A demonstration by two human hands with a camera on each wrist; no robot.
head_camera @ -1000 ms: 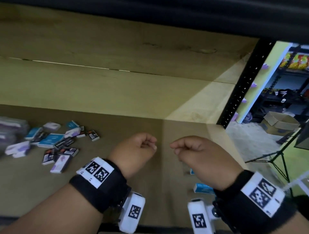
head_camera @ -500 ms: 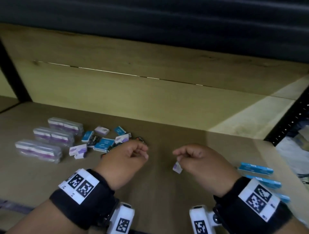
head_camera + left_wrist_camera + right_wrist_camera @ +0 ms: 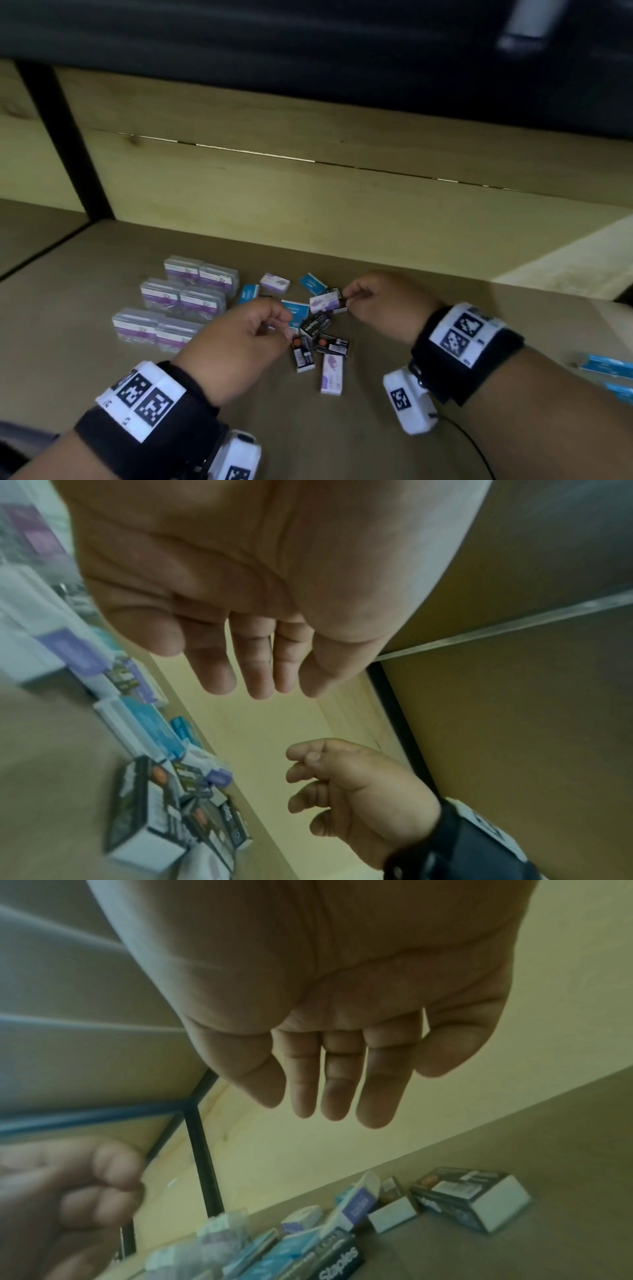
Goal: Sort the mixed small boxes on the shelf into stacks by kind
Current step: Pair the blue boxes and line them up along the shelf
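Observation:
A jumble of small boxes lies mid-shelf: blue ones (image 3: 296, 310), white-and-purple ones (image 3: 331, 373) and black ones (image 3: 315, 323). My left hand (image 3: 284, 329) hovers over the pile's left side, fingers loosely curled and holding nothing; the left wrist view shows its empty palm (image 3: 260, 691) above the black boxes (image 3: 143, 804). My right hand (image 3: 346, 296) is at the pile's right edge, next to a white-and-purple box (image 3: 323, 303). In the right wrist view its fingers (image 3: 325, 1112) hang loose and empty above a black Staples box (image 3: 339, 1261).
Three rows of clear-wrapped purple packs (image 3: 181, 298) lie left of the pile. Flat blue boxes (image 3: 606, 366) sit at the far right. The wooden back wall (image 3: 308, 205) stands close behind, a black upright post (image 3: 68, 144) at the left.
The view has swung left and down onto the pile. Both hands have moved forward to the mixed boxes, the right one reaching the pile's right edge.

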